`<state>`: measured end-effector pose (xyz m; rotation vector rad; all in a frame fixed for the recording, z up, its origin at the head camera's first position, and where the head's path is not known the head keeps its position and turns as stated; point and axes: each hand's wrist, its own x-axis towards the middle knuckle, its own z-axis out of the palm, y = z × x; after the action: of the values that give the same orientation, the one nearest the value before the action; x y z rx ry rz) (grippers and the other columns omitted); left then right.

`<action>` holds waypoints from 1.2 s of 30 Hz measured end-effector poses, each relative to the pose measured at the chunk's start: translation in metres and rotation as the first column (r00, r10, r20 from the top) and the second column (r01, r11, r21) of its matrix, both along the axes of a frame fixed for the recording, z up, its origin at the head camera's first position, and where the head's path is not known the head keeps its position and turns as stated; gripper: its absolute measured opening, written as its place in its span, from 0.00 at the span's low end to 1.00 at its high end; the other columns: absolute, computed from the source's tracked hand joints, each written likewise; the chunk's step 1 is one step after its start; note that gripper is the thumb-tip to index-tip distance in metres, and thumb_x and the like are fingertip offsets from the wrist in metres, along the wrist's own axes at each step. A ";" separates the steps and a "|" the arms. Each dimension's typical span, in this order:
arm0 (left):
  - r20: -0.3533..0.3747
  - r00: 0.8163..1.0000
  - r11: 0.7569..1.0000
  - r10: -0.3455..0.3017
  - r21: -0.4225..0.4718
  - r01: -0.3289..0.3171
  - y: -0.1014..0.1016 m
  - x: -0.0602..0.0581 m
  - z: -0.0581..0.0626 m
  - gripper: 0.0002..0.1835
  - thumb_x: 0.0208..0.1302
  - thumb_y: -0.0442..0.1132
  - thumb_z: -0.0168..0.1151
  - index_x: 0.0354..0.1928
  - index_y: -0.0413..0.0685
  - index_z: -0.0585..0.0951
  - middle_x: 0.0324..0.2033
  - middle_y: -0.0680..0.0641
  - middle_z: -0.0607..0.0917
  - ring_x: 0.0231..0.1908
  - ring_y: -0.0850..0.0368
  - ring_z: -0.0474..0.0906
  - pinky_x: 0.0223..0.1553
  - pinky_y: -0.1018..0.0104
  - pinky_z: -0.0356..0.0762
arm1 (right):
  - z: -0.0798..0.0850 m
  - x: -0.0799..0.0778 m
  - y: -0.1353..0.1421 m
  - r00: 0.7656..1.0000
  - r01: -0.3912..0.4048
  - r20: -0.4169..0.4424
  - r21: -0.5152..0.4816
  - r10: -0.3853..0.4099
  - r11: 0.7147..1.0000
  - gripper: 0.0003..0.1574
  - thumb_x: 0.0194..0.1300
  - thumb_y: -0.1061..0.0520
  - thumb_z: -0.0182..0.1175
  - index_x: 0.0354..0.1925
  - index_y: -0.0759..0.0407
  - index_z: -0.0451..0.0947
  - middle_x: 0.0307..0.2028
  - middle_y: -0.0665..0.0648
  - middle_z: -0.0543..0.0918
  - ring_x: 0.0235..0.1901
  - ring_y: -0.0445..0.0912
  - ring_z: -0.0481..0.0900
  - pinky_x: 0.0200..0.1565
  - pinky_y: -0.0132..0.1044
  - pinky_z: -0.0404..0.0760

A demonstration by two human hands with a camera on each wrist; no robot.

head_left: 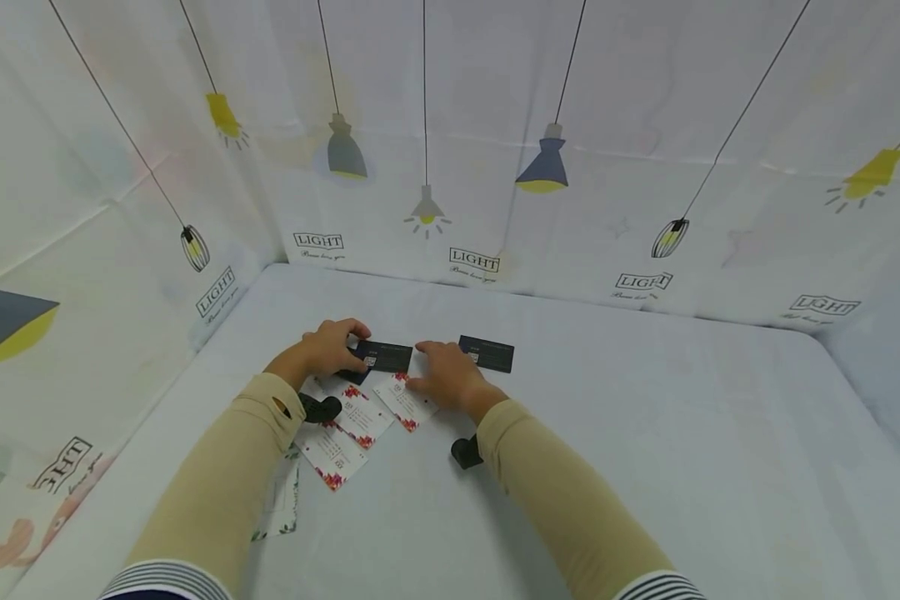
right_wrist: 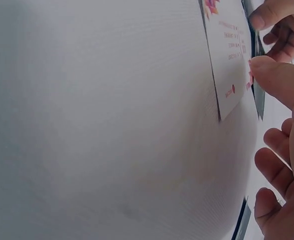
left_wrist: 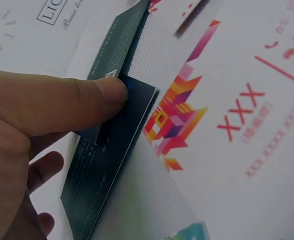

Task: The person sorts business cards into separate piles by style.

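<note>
A black business card (head_left: 390, 357) lies partly over a dark blue card (head_left: 354, 377) on the white table. My left hand (head_left: 328, 346) pinches the black card's left end between thumb and fingers; in the left wrist view the thumb (left_wrist: 86, 100) rests on it above the dark card beneath. My right hand (head_left: 450, 377) is just beyond the card's right end, fingers loosely bent, with nothing visible in its grasp. Its thumb is by a white card with red flowers (head_left: 403, 403). In the right wrist view the right thumb (right_wrist: 279, 75) overlaps the dark card's edge; contact is unclear.
Another black card (head_left: 491, 353) lies right of my right hand. More flowered white cards (head_left: 332, 452) overlap left of centre, beside a leaf-bordered card (head_left: 285, 504) partly behind my left sleeve. A lamp-printed cloth (head_left: 480, 167) hangs behind the table (head_left: 682, 433).
</note>
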<state>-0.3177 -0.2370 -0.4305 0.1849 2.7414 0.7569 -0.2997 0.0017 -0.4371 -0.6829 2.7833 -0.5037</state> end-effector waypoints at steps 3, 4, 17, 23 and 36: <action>0.004 1.000 1.000 0.008 0.009 -0.008 -0.003 0.002 0.000 0.31 0.60 0.43 0.73 0.64 0.48 0.74 0.65 0.38 0.74 0.60 0.41 0.69 0.62 0.33 0.51 | -0.001 0.000 -0.003 1.000 0.000 -0.001 -0.001 0.000 1.000 0.43 0.68 0.41 0.64 0.73 0.58 0.65 0.68 0.58 0.72 0.66 0.55 0.68 0.67 0.48 0.63; 0.004 1.000 1.000 0.007 0.018 -0.007 -0.003 0.002 -0.001 0.31 0.60 0.43 0.73 0.64 0.47 0.74 0.65 0.38 0.74 0.60 0.41 0.69 0.62 0.32 0.50 | -0.001 0.000 -0.004 1.000 0.002 -0.004 0.000 -0.002 1.000 0.43 0.68 0.41 0.64 0.73 0.57 0.65 0.67 0.58 0.72 0.65 0.55 0.68 0.67 0.48 0.64; 0.011 1.000 0.997 -0.011 0.072 0.010 -0.003 0.002 -0.005 0.28 0.60 0.43 0.72 0.61 0.48 0.76 0.63 0.39 0.76 0.60 0.42 0.70 0.65 0.33 0.46 | -0.002 -0.002 -0.006 1.000 0.008 -0.014 -0.012 -0.008 1.000 0.44 0.67 0.43 0.65 0.73 0.58 0.63 0.68 0.59 0.72 0.66 0.55 0.69 0.66 0.47 0.64; 0.009 1.000 0.995 -0.018 0.095 0.017 0.001 0.004 -0.001 0.27 0.60 0.43 0.72 0.61 0.51 0.76 0.65 0.39 0.74 0.62 0.40 0.66 0.64 0.33 0.47 | -0.002 -0.004 -0.002 1.000 0.014 -0.001 -0.037 -0.014 0.999 0.43 0.66 0.45 0.66 0.73 0.58 0.64 0.68 0.59 0.71 0.67 0.55 0.68 0.67 0.47 0.63; -0.125 0.991 0.994 -0.053 0.086 0.064 0.020 0.003 0.007 0.24 0.58 0.42 0.73 0.56 0.49 0.78 0.61 0.41 0.78 0.63 0.44 0.69 0.61 0.39 0.52 | -0.006 -0.008 0.013 0.995 0.093 -0.008 -0.171 -0.096 0.981 0.38 0.65 0.51 0.65 0.70 0.60 0.68 0.66 0.58 0.73 0.67 0.54 0.67 0.68 0.48 0.62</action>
<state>-0.3145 -0.2174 -0.4230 0.3407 2.8043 0.8814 -0.3077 0.0143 -0.4426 -0.5931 2.8211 -0.7654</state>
